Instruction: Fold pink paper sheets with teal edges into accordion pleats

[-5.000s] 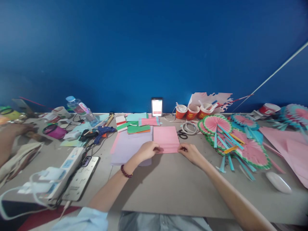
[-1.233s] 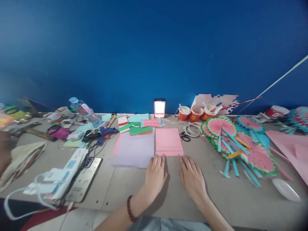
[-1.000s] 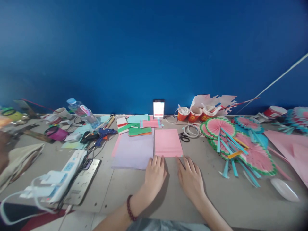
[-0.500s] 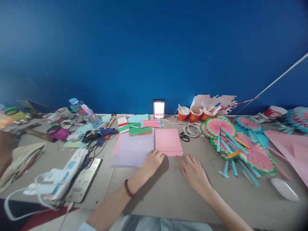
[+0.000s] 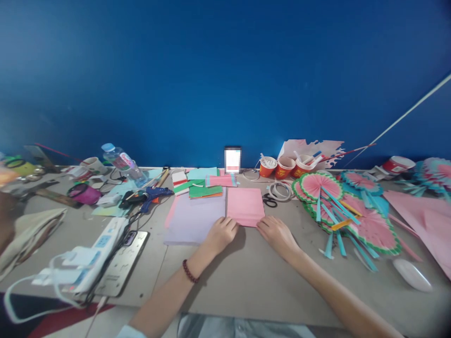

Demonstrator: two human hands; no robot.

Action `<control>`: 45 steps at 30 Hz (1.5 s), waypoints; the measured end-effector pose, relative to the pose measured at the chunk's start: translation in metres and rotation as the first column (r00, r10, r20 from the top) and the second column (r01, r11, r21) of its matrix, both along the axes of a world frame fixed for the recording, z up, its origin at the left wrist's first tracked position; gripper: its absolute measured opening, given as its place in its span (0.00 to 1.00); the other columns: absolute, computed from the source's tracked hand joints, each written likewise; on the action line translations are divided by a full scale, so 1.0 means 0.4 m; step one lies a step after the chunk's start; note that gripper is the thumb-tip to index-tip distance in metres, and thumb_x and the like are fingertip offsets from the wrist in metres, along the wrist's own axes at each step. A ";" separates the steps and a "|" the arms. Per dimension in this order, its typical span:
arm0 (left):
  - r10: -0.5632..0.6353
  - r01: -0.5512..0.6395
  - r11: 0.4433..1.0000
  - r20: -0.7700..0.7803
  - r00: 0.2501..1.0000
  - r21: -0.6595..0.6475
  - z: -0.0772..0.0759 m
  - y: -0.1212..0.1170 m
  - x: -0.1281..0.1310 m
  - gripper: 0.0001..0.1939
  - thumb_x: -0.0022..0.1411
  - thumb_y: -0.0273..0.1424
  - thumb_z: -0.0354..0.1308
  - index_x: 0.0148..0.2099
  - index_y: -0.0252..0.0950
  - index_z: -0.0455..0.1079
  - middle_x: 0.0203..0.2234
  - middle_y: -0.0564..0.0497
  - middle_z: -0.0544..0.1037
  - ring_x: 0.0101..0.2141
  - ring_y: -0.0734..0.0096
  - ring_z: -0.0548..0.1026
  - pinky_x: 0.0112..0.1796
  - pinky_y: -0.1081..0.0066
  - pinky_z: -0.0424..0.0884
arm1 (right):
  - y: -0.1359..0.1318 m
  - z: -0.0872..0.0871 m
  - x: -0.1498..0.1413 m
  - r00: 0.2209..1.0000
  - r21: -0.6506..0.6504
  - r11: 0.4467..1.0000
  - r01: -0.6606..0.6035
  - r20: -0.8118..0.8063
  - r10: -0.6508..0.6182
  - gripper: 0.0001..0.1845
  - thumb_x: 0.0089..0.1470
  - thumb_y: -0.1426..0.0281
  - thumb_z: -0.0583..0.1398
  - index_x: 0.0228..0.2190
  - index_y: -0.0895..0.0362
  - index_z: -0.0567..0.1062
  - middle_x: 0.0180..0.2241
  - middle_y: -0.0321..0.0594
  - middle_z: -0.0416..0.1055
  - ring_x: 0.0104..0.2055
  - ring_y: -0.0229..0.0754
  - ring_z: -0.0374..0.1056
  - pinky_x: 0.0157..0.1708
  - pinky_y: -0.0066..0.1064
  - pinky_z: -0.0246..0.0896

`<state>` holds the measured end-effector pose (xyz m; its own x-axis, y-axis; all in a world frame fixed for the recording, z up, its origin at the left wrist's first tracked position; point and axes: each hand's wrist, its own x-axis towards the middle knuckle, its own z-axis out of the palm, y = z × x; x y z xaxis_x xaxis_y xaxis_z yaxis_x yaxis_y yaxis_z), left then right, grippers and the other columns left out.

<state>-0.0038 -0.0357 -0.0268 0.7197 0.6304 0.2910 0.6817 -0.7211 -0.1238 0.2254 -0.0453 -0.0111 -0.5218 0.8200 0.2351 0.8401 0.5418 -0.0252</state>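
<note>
A pink sheet of paper lies flat in front of me, with crease lines across its near part. The fingers of my left hand are closed at its near left corner. My right hand is at the near right corner, its fingers drawn together on the edge. Both thumbs are partly hidden. A larger lavender sheet lies just left of the pink one, beside my left hand. Green paper pieces and a pleated pink strip with blue edges rest behind.
Scissors and a tape roll lie right of the sheet. Paper watermelon fans and a white mouse are farther right. Red cups stand by the wall. Left are a glue gun, a phone and a power strip.
My right hand has moved slightly left and forward onto the sheet's near right corner, and its fingers have drawn together. My left hand has stayed at the left corner.
</note>
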 end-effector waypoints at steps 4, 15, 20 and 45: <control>0.031 -0.038 0.998 0.126 0.992 0.057 0.017 0.000 -0.006 0.12 0.66 0.21 0.46 0.38 0.33 0.71 0.31 0.48 0.74 0.35 0.67 0.72 0.36 0.67 0.65 | 0.000 0.001 -0.006 0.999 0.040 0.999 -0.036 -0.030 0.038 0.11 0.58 0.77 0.53 0.28 0.57 0.74 0.28 0.40 0.72 0.34 0.40 0.66 0.34 0.29 0.55; 0.451 0.026 0.830 0.700 0.554 -0.556 0.053 -0.048 0.048 0.13 0.63 0.37 0.52 0.41 0.35 0.72 0.31 0.49 0.77 0.30 0.73 0.73 0.32 0.74 0.69 | -0.031 0.029 -0.092 0.853 -0.109 0.993 0.054 -0.512 -0.103 0.08 0.55 0.75 0.54 0.31 0.57 0.74 0.30 0.39 0.74 0.33 0.39 0.69 0.35 0.28 0.61; 0.595 0.097 0.740 0.715 0.367 -0.665 0.071 -0.039 0.050 0.15 0.60 0.40 0.55 0.34 0.32 0.73 0.27 0.51 0.77 0.28 0.73 0.72 0.30 0.75 0.68 | -0.031 0.041 -0.128 0.877 -0.035 0.999 -0.008 -0.480 -0.010 0.10 0.56 0.75 0.53 0.34 0.58 0.75 0.33 0.43 0.74 0.37 0.42 0.69 0.39 0.31 0.64; 0.331 0.287 0.540 0.513 0.792 -0.791 0.374 -0.040 -0.035 0.16 0.64 0.35 0.49 0.43 0.37 0.76 0.34 0.48 0.79 0.35 0.68 0.73 0.34 0.74 0.67 | 0.032 0.329 0.008 0.728 -0.509 0.830 -0.228 -0.655 -0.202 0.10 0.50 0.64 0.60 0.31 0.57 0.78 0.28 0.37 0.73 0.27 0.36 0.64 0.27 0.26 0.60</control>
